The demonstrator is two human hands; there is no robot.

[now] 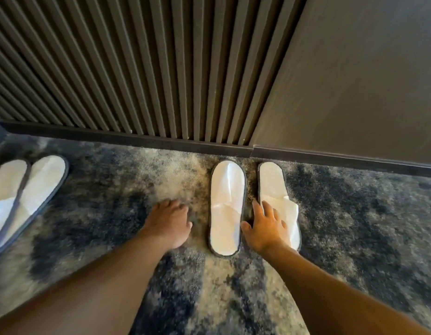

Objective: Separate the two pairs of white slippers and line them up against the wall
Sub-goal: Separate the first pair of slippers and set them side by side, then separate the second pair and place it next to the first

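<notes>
Head view, looking down at a mottled grey and beige carpet [93, 238] bounded at the top by a dark skirting board [127, 139], taken here as the landmark. Above the skirting board a ribbed panel wall [137, 68] is seen, and to the right of it a plain dark panel [354, 73].

Two white slippers with dark edging are laid lengthwise, one narrow end of each just short of the skirting board, close to the joint where the ribbed and plain surfaces meet. The left slipper of this pair [226, 206] and the right slipper of this pair [272, 182] are set side by side and roughly parallel, with a narrow strip of carpet between them. On the right one the toe band is seen at the end away from the skirting board, crumpled and standing out past the sole edge.

A second pair of slippers [23, 197] is seen far along the skirting board at the left border of the view, the two pressed together and slanted, partly cut off by the frame.

The right hand [265, 228] is laid palm down with fingers spread, over the gap and the near end of the right slipper; nothing is clasped. The left hand [171, 221] is shown palm down on the carpet, just left of the left slipper, fingers loosely extended, holding nothing; contact with the slipper is not visible.
</notes>
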